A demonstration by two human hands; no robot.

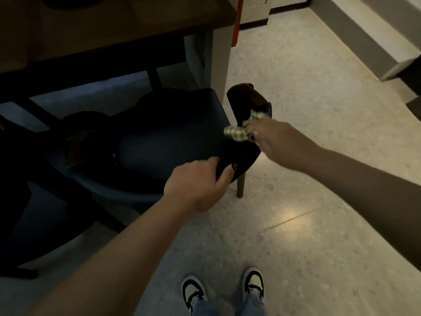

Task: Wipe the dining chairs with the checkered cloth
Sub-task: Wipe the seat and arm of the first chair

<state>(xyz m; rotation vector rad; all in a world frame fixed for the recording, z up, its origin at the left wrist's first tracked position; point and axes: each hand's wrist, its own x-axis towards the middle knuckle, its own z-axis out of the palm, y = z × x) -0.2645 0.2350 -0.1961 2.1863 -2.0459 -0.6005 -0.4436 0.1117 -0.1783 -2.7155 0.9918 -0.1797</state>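
A dark blue dining chair stands pushed partly under the table, its curved backrest facing me. My left hand grips the top edge of the backrest, thumb over the rim. My right hand holds the bunched checkered cloth against the backrest's right end, near the brown wooden armrest. Most of the cloth is hidden under my fingers.
A brown wooden table with a pale leg stands over the chair. A second dark chair sits at the left. Speckled floor spreads to the right, with a grey step at top right. My shoes show below.
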